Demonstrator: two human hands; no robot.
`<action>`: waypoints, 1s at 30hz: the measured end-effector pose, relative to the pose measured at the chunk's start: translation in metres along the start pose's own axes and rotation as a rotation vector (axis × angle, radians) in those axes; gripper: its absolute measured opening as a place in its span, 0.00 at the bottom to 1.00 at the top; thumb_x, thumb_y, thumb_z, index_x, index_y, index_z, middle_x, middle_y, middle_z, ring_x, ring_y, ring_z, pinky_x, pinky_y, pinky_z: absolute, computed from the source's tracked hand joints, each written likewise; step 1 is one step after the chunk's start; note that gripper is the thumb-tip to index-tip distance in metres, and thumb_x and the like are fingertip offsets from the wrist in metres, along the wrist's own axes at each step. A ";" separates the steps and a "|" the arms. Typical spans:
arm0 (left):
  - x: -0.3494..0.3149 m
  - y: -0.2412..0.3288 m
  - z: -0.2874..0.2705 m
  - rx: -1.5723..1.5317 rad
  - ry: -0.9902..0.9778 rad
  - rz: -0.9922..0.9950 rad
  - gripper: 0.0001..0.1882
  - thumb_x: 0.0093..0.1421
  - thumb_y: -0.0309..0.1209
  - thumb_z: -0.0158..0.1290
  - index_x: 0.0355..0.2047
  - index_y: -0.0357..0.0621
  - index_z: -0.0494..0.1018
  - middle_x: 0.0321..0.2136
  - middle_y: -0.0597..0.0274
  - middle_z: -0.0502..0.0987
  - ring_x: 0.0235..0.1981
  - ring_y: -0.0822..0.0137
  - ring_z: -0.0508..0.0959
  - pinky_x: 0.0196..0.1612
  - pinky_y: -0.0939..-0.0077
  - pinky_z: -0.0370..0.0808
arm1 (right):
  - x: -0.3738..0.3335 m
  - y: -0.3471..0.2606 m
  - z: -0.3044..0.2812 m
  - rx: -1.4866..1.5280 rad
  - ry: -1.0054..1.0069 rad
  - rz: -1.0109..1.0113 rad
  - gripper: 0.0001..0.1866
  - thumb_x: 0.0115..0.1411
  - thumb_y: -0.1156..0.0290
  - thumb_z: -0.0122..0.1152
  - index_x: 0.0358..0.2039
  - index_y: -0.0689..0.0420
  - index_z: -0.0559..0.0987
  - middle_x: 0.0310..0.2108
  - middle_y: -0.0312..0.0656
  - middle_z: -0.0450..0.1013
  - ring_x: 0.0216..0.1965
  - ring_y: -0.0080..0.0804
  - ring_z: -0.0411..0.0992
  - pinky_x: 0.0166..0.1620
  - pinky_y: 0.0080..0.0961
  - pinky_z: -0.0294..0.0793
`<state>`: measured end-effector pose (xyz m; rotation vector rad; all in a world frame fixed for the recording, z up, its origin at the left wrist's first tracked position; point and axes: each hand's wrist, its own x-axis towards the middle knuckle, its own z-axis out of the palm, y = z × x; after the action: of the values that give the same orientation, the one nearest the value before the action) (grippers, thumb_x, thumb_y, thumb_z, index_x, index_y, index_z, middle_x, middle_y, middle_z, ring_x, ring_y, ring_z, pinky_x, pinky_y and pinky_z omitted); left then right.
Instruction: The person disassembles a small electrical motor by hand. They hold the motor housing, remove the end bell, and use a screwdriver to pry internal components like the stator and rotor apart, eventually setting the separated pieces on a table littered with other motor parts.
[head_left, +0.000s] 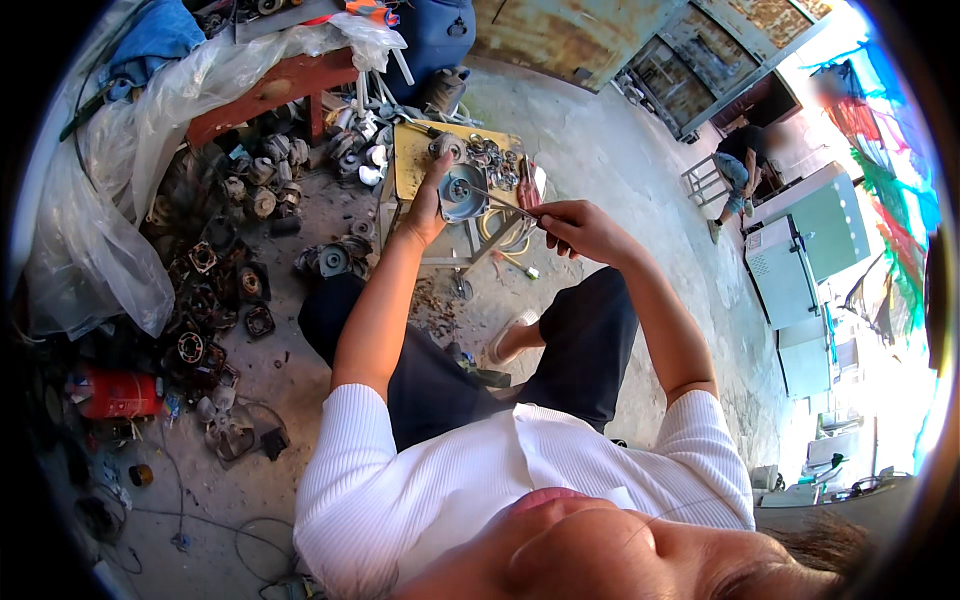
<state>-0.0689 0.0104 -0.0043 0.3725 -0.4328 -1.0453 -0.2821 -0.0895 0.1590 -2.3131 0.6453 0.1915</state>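
My left hand (428, 205) grips a round metal motor end cover (460, 200) by its left side, with the dished inside and its centre hub facing up. In my right hand (582, 230), closed fingers hold a thin metal tool (508, 206). Its shaft slants up and left to the cover's inside; its exact kind is unclear, and whether the tip touches cannot be made out. Beneath both hands stands a small yellow-topped table (412, 158). On it lie another round metal part (450, 146), a heap of small metal parts (490, 158) and a red-handled tool (527, 188).
Motor parts (205, 300) and a red cylinder (118, 393) litter the floor at left. Clear plastic sheeting (110, 240) drapes a red-framed bench (270, 98). A yellow cable (500, 238) hangs by the table. Another person (742, 150) sits far right, near white cabinets (785, 260).
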 end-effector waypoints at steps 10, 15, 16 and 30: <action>0.002 -0.005 0.007 -0.045 -0.042 -0.113 0.34 0.66 0.60 0.39 0.53 0.41 0.70 0.44 0.53 0.79 0.44 0.59 0.79 0.49 0.59 0.76 | 0.013 0.061 0.014 0.751 -0.209 0.142 0.19 0.70 0.62 0.47 0.59 0.51 0.72 0.29 0.30 0.73 0.25 0.16 0.68 0.24 0.17 0.69; 0.007 -0.021 0.005 -0.110 0.114 -0.246 0.38 0.61 0.65 0.40 0.51 0.44 0.72 0.42 0.54 0.79 0.43 0.55 0.78 0.48 0.52 0.74 | 0.020 0.106 0.028 1.019 -0.209 0.138 0.16 0.71 0.62 0.45 0.54 0.54 0.72 0.29 0.32 0.71 0.25 0.18 0.68 0.25 0.17 0.70; 0.009 -0.026 0.004 -0.105 0.144 -0.254 0.38 0.61 0.65 0.40 0.51 0.44 0.72 0.42 0.54 0.79 0.44 0.56 0.78 0.48 0.52 0.74 | 0.020 0.112 0.030 1.042 -0.187 0.128 0.15 0.71 0.61 0.45 0.52 0.53 0.72 0.29 0.31 0.70 0.25 0.17 0.67 0.24 0.16 0.69; 0.084 -0.033 0.019 0.107 0.168 -0.439 0.41 0.60 0.66 0.41 0.53 0.39 0.69 0.49 0.46 0.75 0.48 0.50 0.76 0.49 0.53 0.75 | 0.090 0.174 0.026 0.865 0.066 0.021 0.22 0.68 0.62 0.50 0.59 0.58 0.69 0.32 0.35 0.75 0.27 0.20 0.72 0.29 0.21 0.76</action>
<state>-0.0667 -0.0809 0.0101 0.6659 -0.2603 -1.4065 -0.2907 -0.2145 0.0066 -1.4820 0.6225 -0.1392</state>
